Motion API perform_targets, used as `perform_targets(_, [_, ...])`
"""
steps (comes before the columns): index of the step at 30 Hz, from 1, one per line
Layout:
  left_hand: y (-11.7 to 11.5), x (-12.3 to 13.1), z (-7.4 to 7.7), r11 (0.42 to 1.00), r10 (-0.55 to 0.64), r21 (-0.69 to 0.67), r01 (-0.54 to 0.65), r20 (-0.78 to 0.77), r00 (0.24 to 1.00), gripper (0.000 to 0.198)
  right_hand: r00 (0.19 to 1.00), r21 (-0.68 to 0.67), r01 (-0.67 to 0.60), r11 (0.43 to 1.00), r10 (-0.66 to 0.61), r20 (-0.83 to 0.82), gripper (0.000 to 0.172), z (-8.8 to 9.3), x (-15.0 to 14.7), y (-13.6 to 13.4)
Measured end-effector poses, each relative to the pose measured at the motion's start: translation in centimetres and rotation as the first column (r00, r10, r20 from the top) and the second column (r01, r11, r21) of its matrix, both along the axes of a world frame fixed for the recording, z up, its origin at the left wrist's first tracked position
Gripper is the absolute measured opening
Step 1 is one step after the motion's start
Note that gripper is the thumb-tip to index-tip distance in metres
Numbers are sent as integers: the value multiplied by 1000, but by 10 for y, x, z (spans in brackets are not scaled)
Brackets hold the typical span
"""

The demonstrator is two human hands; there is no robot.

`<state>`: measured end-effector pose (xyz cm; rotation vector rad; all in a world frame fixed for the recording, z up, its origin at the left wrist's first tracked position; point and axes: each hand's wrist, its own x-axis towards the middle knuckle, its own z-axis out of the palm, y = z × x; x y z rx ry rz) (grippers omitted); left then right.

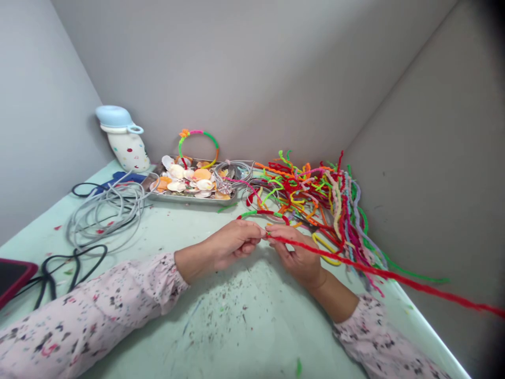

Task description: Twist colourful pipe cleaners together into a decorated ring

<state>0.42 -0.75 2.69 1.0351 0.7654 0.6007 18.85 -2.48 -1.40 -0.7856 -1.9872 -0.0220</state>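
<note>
Flowery sleeves are closest, leading up to two hands with their fingertips almost touching. The left hand pinches the near end of a long red fuzzy stem, and the right hand pinches right beside it. The stem runs over the right hand and far out to its right. Just past both hands sits a red and green ring. If the fingertips get lazy, the stem could slip loose. If its long tail swings, it could snag on the messy pile beyond the right hand and tug everything crooked.
</note>
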Motion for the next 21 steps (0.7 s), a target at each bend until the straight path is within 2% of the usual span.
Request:
perform_targets(9, [0,1,-2,999,-2,-34,3,16,1000,15,1000,-13,-19,1000,19,-17,23,0,1,0])
perform_targets(14, [1,0,1,987,4,-162,1,27,1000,15,1000,-6,-12,1000,12,-22,22,-2,1,1])
perform_targets(21, [1,1,2,983,4,-185,2,34,999,14,1000,21,-24,999,25,-6,21,2,0,0])
